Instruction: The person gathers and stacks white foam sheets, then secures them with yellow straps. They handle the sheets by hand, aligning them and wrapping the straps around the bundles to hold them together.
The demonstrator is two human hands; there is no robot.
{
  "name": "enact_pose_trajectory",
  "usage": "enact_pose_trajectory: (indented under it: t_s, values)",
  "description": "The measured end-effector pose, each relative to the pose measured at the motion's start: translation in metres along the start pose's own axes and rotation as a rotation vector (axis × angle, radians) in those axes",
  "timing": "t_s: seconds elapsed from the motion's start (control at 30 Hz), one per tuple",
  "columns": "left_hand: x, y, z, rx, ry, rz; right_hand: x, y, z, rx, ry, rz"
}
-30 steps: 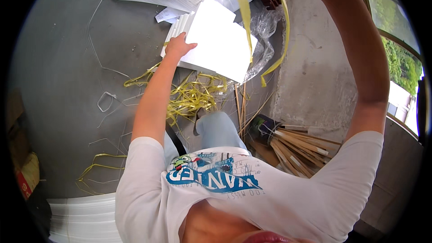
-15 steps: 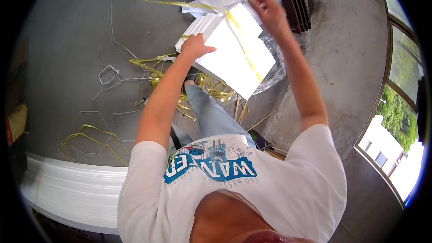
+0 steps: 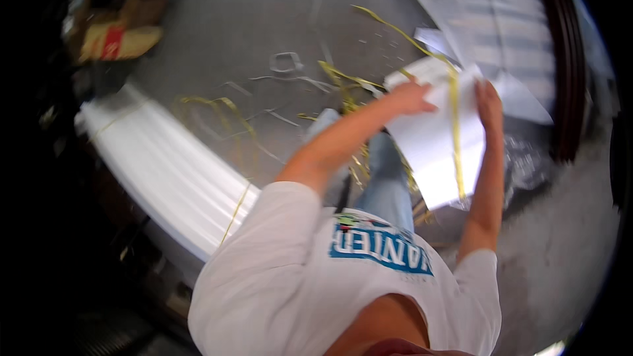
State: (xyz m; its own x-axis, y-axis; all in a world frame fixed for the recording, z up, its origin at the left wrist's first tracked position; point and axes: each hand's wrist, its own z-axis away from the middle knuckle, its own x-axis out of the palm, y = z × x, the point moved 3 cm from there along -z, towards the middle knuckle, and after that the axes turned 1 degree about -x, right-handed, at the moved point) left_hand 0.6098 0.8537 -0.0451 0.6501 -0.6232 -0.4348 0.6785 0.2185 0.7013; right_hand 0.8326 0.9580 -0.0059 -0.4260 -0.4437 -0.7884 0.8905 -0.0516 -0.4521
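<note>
A stack of thin white panels (image 3: 428,135) stands tilted over my legs, its broad face catching bright light. Down that face runs a flat yellow strap (image 3: 455,125). At the stack's upper left edge is my left hand (image 3: 410,97), closed over it with the thumb on the face. My right hand (image 3: 488,102) grips the right edge, its fingers partly hidden and blurred. The strap's loose end trails off toward the far left across the floor.
Long white strips (image 3: 175,165) lie bundled at the left. Tangled yellow strapping (image 3: 346,92) and pale strips (image 3: 287,61) litter the grey floor. Clear plastic film (image 3: 524,165) lies right of the stack, near dark brown boards (image 3: 567,59). A yellow-and-red sack (image 3: 119,41) sits far left.
My right hand has come down from above onto the right edge of the panels. The view has swung left, so the stack appears further right; the left hand stays on it.
</note>
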Motion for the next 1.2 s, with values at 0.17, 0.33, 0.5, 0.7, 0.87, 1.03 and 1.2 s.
enact_pose_trajectory:
  t_s: [0.17,0.33,0.5,0.7,0.87,1.03,1.2]
  values:
    - [-0.004,0.042,-0.011,-0.137,-0.072,0.005,0.019,0.021,0.007,-0.139,0.006,-0.162]
    - [-0.005,0.039,-0.016,-0.168,-0.024,0.059,-0.014,-0.021,0.043,-0.161,0.408,0.291]
    - [0.002,0.048,-0.014,-0.116,0.022,0.116,0.025,-0.062,0.105,-0.210,0.184,0.080]
    - [-0.010,0.046,-0.003,-0.118,-0.029,-0.008,0.018,-0.063,0.104,-0.250,0.081,-0.035]
    - [-0.016,0.053,-0.010,-0.095,-0.059,-0.083,0.030,-0.045,0.080,-0.052,0.069,-0.557]
    - [0.003,0.026,-0.021,-0.339,0.070,0.166,0.029,-0.103,0.046,-0.201,-0.020,-0.398]
    - [0.000,-0.001,0.000,-0.322,0.317,0.381,0.053,-0.082,0.041,-0.330,0.124,-0.419]
